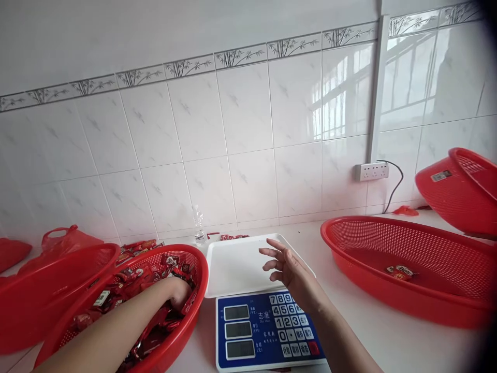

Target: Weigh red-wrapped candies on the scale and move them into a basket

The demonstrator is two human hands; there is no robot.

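My left hand (180, 294) reaches down into a red perforated basket (202, 274) full of small red wrapped packets (132, 280). Its fingers are hidden among the packets, so a hold on any of them cannot be made out. Over the scale hovers my right hand (285, 264), fingers spread and holding nothing. Below it is a digital scale with a white weighing tray (236, 267) and a blue keypad panel (264, 331). Nothing lies on the part of the tray that shows, and the three displays look dark.
On the right stands another red basket (334, 233) with a few small packets (404, 272) inside. A further basket (458, 191) tilts behind it. Another red basket (31, 305) and red plastic bags (66, 241) sit at left. A clear bottle (199, 225) and a power strip (371, 171) are by the wall.
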